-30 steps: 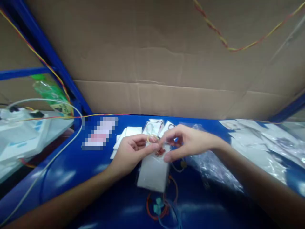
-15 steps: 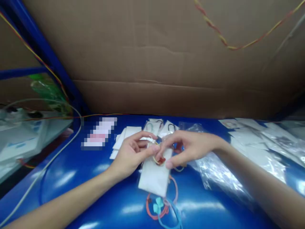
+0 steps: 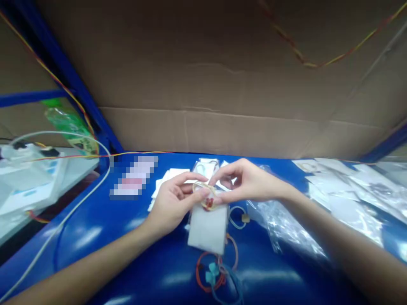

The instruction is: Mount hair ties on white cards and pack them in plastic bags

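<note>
A thin yellowish hair tie with a red-brown charm (image 3: 209,203) is held over a white card in a clear sleeve (image 3: 208,231). My left hand (image 3: 174,199) pinches the tie between thumb and fingers at its left side. My right hand (image 3: 244,182) is closed at the tie's right side, thumb and forefinger on the loop. Below the card lie a red hair tie (image 3: 199,275) and a light-blue one with a bow-like charm (image 3: 212,273). A pale tie with a tan bead (image 3: 245,218) rests right of the card.
White cards (image 3: 171,173) are stacked behind my left hand. Clear plastic bags (image 3: 286,228) lie under my right forearm, with more white cards (image 3: 340,190) farther right. A cardboard wall (image 3: 222,84) stands behind the blue table (image 3: 143,267). A white cable (image 3: 63,220) runs along the left.
My right hand has moved up and slightly left, now pinching the loop, which is lifted a little and shows more fully. The pale tie at the right has come into clearer view.
</note>
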Action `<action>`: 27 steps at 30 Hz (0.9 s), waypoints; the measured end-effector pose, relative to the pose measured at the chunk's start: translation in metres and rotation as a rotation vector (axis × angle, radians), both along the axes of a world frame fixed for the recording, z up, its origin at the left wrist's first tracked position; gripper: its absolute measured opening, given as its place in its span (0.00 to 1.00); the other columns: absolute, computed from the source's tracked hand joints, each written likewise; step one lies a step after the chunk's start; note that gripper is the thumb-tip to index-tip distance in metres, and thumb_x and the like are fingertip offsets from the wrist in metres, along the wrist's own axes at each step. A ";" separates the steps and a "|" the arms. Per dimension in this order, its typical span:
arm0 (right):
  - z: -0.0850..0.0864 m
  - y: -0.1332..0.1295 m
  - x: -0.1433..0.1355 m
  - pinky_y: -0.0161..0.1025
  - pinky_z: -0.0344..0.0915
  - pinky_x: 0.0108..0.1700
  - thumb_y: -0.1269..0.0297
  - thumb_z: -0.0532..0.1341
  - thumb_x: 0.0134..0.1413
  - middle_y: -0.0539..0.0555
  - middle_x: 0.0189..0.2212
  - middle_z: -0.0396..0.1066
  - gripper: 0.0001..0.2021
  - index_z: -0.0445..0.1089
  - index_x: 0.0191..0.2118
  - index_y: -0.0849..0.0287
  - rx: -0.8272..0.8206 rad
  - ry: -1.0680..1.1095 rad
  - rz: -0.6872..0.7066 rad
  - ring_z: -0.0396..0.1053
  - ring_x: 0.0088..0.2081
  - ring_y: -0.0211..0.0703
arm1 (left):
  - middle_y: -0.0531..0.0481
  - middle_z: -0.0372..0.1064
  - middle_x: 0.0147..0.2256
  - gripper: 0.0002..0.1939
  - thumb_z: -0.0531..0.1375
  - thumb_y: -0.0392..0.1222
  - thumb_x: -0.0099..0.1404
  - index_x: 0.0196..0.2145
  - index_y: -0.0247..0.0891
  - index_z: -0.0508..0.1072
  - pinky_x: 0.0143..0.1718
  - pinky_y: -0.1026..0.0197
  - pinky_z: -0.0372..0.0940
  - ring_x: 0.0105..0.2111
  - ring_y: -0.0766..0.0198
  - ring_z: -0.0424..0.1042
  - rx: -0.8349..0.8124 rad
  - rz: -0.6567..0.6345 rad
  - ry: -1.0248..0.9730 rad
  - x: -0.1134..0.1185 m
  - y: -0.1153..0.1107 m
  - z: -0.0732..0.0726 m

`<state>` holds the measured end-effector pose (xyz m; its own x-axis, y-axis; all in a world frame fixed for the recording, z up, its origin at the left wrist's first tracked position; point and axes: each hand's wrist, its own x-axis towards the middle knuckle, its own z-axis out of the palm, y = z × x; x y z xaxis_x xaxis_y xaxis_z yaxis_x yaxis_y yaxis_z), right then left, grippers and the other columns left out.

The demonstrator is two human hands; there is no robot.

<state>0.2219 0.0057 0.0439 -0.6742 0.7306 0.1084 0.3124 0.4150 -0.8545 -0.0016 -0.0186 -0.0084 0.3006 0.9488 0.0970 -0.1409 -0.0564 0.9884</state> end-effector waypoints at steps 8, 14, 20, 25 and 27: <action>-0.010 0.005 -0.002 0.33 0.54 0.28 0.55 0.75 0.47 0.48 0.24 0.64 0.17 0.81 0.38 0.63 -0.033 0.096 -0.003 0.56 0.27 0.35 | 0.48 0.82 0.29 0.16 0.71 0.47 0.60 0.41 0.37 0.75 0.27 0.63 0.75 0.27 0.56 0.82 0.025 -0.037 0.042 0.001 -0.002 -0.001; -0.014 0.006 -0.002 0.33 0.53 0.27 0.56 0.73 0.51 0.49 0.25 0.65 0.14 0.80 0.39 0.62 0.008 0.086 0.039 0.55 0.27 0.35 | 0.49 0.82 0.28 0.14 0.70 0.47 0.61 0.40 0.37 0.74 0.25 0.65 0.73 0.26 0.57 0.82 -0.016 -0.057 0.053 0.001 -0.003 0.000; -0.015 0.007 -0.001 0.34 0.52 0.27 0.55 0.73 0.51 0.49 0.25 0.66 0.15 0.80 0.38 0.62 0.059 0.048 0.011 0.55 0.26 0.35 | 0.50 0.79 0.24 0.15 0.66 0.52 0.64 0.35 0.36 0.76 0.18 0.68 0.66 0.19 0.64 0.76 -0.019 -0.051 0.111 0.000 -0.001 0.000; -0.017 0.009 -0.001 0.33 0.54 0.27 0.57 0.74 0.49 0.49 0.26 0.68 0.15 0.80 0.40 0.62 0.015 0.135 0.000 0.55 0.27 0.34 | 0.54 0.75 0.22 0.16 0.63 0.56 0.66 0.38 0.39 0.75 0.14 0.68 0.63 0.15 0.65 0.72 -0.047 -0.021 0.080 0.000 0.001 -0.005; -0.016 0.008 -0.001 0.34 0.57 0.28 0.55 0.72 0.53 0.51 0.28 0.72 0.15 0.81 0.39 0.63 0.000 0.106 0.048 0.59 0.27 0.35 | 0.54 0.75 0.22 0.17 0.64 0.56 0.65 0.40 0.39 0.76 0.15 0.67 0.65 0.16 0.64 0.72 -0.048 0.006 0.079 0.000 0.001 -0.005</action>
<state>0.2211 0.0137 0.0279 -0.6932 0.6976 0.1811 0.1995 0.4272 -0.8819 -0.0011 -0.0178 -0.0132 0.3001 0.9535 0.0274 -0.0618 -0.0092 0.9980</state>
